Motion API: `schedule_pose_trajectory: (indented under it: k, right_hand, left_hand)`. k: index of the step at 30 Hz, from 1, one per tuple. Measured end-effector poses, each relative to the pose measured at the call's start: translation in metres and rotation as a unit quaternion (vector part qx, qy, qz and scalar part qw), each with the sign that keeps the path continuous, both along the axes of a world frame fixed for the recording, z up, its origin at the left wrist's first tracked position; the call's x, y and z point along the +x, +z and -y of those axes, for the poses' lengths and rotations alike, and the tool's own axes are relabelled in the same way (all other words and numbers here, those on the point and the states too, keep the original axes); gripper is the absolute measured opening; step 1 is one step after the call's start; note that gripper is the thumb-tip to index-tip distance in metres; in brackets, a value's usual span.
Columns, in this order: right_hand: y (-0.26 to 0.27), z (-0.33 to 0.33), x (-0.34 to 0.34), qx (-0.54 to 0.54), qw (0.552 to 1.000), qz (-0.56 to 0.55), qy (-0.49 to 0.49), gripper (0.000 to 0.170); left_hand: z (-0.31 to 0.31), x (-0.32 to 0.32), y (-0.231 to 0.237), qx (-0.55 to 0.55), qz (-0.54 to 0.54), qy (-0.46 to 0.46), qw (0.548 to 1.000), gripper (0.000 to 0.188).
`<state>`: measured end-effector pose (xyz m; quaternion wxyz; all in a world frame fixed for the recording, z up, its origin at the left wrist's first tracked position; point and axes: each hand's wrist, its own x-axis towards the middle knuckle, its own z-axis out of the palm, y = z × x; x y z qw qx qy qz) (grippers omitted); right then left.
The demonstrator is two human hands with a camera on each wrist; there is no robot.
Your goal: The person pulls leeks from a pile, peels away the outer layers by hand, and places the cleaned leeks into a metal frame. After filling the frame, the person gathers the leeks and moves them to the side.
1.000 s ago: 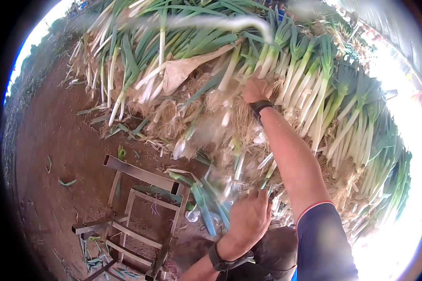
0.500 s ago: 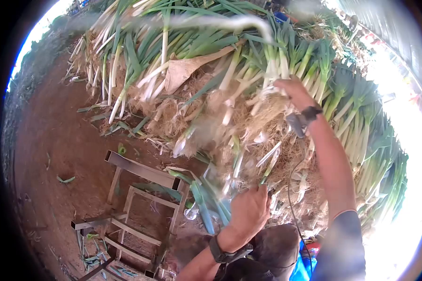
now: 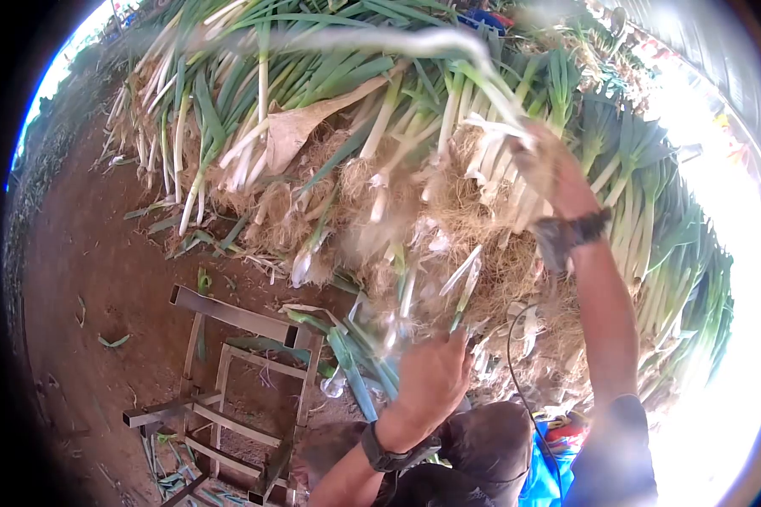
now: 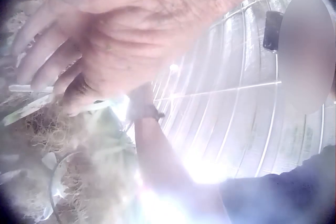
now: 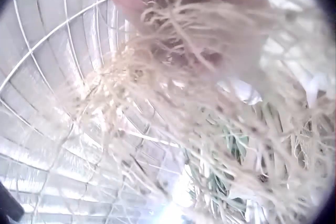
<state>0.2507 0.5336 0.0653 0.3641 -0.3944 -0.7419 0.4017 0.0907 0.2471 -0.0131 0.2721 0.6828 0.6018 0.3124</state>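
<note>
My right hand (image 3: 554,169) grips a leek (image 3: 500,100) by its white stem, low near the root end, over the right part of the leek pile (image 3: 380,127). The leek's green top points up and left, blurred by movement. In the right wrist view, pale stringy roots (image 5: 131,77) hang right beside the hand. Lower down, in front of the knees, my left hand (image 3: 431,376) is a loose fist with the back up. A thin tool lies mostly hidden in it; I cannot tell its kind. Just beyond its fingertips is a thin green-and-white leek piece (image 3: 467,294).
A metal frame (image 3: 237,317) stands on bare soil (image 3: 101,270) at the left, with cut leaves around it. A brown sheet (image 3: 292,139) lies among the leeks. A black cable (image 3: 513,355) runs down from the right wrist past a blue bag (image 3: 539,483) beside the knee.
My right hand has moved right from among the standing leeks, and a leek now shows lifted in it. The left hand stays in its curled pose near the knees.
</note>
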Motion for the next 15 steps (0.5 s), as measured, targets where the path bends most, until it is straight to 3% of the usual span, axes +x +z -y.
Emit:
schedule_pose_trajectory:
  k: [1, 2, 3, 4, 6, 7, 8, 9, 11, 12, 14, 15]
  right_hand:
    - [0.007, 0.006, -0.027, -0.187, 0.963, -0.194, -0.009, 0.032]
    - [0.017, 0.006, -0.047, -0.215, 0.976, -0.023, -0.027, 0.035]
    - [0.02, 0.012, -0.074, -0.2, 0.98, -0.016, 0.006, 0.036]
    - [-0.016, -0.025, -0.095, -0.17, 0.983, 0.057, -0.033, 0.035]
    - [-0.048, -0.051, -0.13, -0.199, 0.977, 0.074, -0.027, 0.033]
    - [-0.089, -0.081, -0.143, -0.073, 0.962, 0.255, -0.066, 0.046]
    - [-0.113, -0.096, -0.154, 0.056, 0.899, 0.423, -0.101, 0.068]
    - [-0.117, -0.087, -0.165, 0.055, 0.9, 0.42, -0.099, 0.068]
    - [-0.116, -0.06, -0.179, 0.061, 0.893, 0.312, -0.318, 0.089]
    - [-0.101, -0.054, -0.179, 0.058, 0.894, 0.313, -0.314, 0.089]
    - [-0.072, -0.046, -0.168, 0.042, 0.87, 0.457, -0.182, 0.083]
    - [-0.073, -0.048, -0.163, 0.041, 0.869, 0.459, -0.182, 0.083]
  left_hand:
    - [0.0, 0.002, -0.003, -0.001, -0.002, -0.001, 1.0, 0.039]
    - [0.0, 0.005, -0.008, -0.007, -0.001, -0.004, 1.0, 0.038]
    - [0.0, 0.005, -0.011, -0.013, -0.003, -0.005, 1.0, 0.036]
    - [-0.002, 0.004, -0.01, -0.012, -0.008, -0.002, 1.0, 0.036]
    - [-0.003, 0.006, -0.01, -0.007, -0.004, 0.011, 1.0, 0.033]
    - [-0.003, 0.006, -0.006, -0.017, -0.007, 0.015, 1.0, 0.031]
    - [-0.003, 0.006, -0.004, -0.019, -0.01, 0.016, 1.0, 0.031]
    - [-0.002, 0.005, -0.003, -0.009, -0.003, 0.018, 1.0, 0.031]
    - [-0.001, 0.002, -0.005, -0.003, 0.009, 0.013, 1.0, 0.031]
    - [0.0, 0.0, -0.005, -0.008, 0.008, 0.015, 1.0, 0.031]
    - [0.001, -0.003, -0.003, -0.04, -0.015, 0.009, 0.999, 0.029]
    - [0.002, -0.003, -0.003, -0.041, -0.013, 0.009, 0.999, 0.029]
